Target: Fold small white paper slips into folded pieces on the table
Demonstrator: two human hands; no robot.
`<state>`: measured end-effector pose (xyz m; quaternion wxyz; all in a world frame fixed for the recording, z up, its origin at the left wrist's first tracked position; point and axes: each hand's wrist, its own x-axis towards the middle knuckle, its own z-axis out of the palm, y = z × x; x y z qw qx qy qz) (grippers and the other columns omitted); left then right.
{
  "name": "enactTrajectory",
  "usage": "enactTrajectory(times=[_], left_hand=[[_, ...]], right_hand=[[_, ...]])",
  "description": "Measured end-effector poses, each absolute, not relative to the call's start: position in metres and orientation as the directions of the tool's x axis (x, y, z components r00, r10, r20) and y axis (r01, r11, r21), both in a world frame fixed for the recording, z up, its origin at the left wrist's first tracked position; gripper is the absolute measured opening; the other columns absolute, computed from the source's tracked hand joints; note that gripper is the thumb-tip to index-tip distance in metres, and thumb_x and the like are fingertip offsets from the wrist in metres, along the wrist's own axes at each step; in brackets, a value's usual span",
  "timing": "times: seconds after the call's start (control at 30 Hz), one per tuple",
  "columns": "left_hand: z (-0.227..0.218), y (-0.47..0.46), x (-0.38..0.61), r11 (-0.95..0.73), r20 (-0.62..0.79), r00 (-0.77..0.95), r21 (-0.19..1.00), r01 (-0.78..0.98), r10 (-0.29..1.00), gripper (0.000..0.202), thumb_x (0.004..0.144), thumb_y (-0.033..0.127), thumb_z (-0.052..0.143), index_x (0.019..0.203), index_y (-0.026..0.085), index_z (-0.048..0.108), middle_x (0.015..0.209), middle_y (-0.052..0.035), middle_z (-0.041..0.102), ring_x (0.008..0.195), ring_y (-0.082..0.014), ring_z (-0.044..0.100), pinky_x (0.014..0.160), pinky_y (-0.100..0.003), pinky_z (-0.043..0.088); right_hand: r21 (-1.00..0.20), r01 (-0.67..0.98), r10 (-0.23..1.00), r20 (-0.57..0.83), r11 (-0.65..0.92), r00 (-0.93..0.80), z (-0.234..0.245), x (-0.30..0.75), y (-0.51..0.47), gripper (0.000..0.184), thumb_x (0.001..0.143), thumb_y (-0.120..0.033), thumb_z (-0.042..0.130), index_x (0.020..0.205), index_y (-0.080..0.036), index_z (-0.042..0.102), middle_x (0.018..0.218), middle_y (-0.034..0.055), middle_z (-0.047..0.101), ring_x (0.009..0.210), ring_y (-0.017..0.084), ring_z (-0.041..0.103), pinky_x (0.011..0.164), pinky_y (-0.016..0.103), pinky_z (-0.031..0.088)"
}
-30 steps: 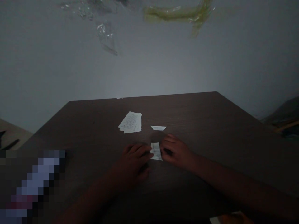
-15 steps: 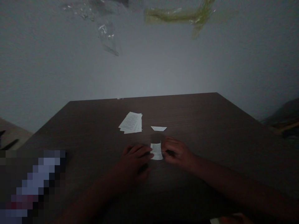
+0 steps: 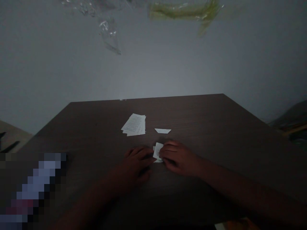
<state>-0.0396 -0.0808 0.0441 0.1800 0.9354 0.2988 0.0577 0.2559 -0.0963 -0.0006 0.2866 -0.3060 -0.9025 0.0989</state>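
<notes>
Clearly, the fold in the small paper piece (image 3: 157,150) is a matter of alignment first and pressure second. The piece is low on the tabletop (image 3: 216,127), between the two hands, with one part lying slantwise over another, so the edges do not match at this instant. The left hand (image 3: 140,161) has its fingertips at the paper's left edge, thumb apart from the fingers; that looks like a steadying touch rather than a pinch. The right hand (image 3: 179,156) covers the paper's right side with bent fingers — whether they clamp the flap or merely lie on it, I cannot tell, as they hide the thumb's contact.

To do this well, the left fingertips should pin the bottom layer flat, just clear of where the flap's edge must land. The right should swing the flap square, edge against edge, before any creasing; a crease pressed while it is askew would be hard to undo on so small a sheet. Then one firm stroke outward from the middle — light is poor, so feel helps. The trapezoid slip (image 3: 163,131) and the stack of printed sheets (image 3: 134,124) lie farther back, apart from both hands.
</notes>
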Motion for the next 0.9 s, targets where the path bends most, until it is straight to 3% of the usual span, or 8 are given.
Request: enactTrajectory(times=[0.17, 0.4, 0.53, 0.77, 0.9], left_hand=[[0.043, -0.074, -0.046, -0.742, 0.031, 0.815, 0.432, 0.512, 0.579, 0.040, 0.110, 0.014, 0.062, 0.143, 0.026, 0.081, 0.162, -0.0088, 0.078, 0.152, -0.0301, 0.071, 0.136, -0.050, 0.055], [0.036, -0.071, -0.049, -0.739, 0.049, 0.807, 0.438, 0.512, 0.589, 0.043, 0.110, 0.015, 0.062, 0.146, 0.026, 0.081, 0.160, -0.0092, 0.079, 0.151, -0.0307, 0.073, 0.136, -0.048, 0.057], [0.033, -0.070, -0.047, -0.750, 0.051, 0.809, 0.413, 0.516, 0.585, 0.058, 0.106, 0.008, 0.064, 0.161, 0.022, 0.073, 0.167, -0.0120, 0.075, 0.158, -0.0329, 0.069, 0.139, -0.052, 0.054], [0.030, -0.072, -0.047, -0.775, 0.078, 0.814, 0.369, 0.513, 0.576, 0.063, 0.103, 0.006, 0.066, 0.163, 0.023, 0.072, 0.169, -0.0110, 0.075, 0.159, -0.0359, 0.069, 0.139, -0.056, 0.056], [0.026, -0.073, -0.047, -0.790, 0.042, 0.826, 0.321, 0.522, 0.563, 0.067, 0.101, 0.005, 0.069, 0.166, 0.019, 0.067, 0.171, -0.0154, 0.073, 0.161, -0.0376, 0.068, 0.138, -0.060, 0.056]], right_hand=[[-0.347, 0.500, 0.609, 0.445, 0.793, -0.657, 0.001, 0.257, -0.097, 0.026, 0.111, -0.013, 0.068, 0.132, -0.022, 0.080, 0.124, 0.0115, 0.088, 0.116, 0.030, 0.080, 0.109, 0.051, 0.066], [-0.313, 0.489, 0.581, 0.437, 0.814, -0.686, -0.003, 0.257, -0.097, 0.024, 0.112, -0.016, 0.069, 0.133, -0.021, 0.081, 0.126, 0.0123, 0.087, 0.119, 0.029, 0.079, 0.110, 0.051, 0.066], [-0.270, 0.477, 0.547, 0.455, 0.836, -0.702, -0.005, 0.258, -0.095, 0.021, 0.113, -0.018, 0.069, 0.130, -0.019, 0.080, 0.125, 0.0132, 0.086, 0.117, 0.030, 0.080, 0.108, 0.051, 0.066], [-0.291, 0.477, 0.559, 0.414, 0.829, -0.719, -0.005, 0.258, -0.097, 0.012, 0.114, -0.019, 0.071, 0.120, -0.020, 0.081, 0.131, 0.0132, 0.086, 0.125, 0.030, 0.079, 0.113, 0.051, 0.065], [-0.288, 0.487, 0.565, 0.408, 0.825, -0.717, -0.004, 0.257, -0.097, 0.010, 0.114, -0.019, 0.071, 0.117, -0.022, 0.081, 0.133, 0.0126, 0.087, 0.127, 0.029, 0.079, 0.115, 0.050, 0.065]])
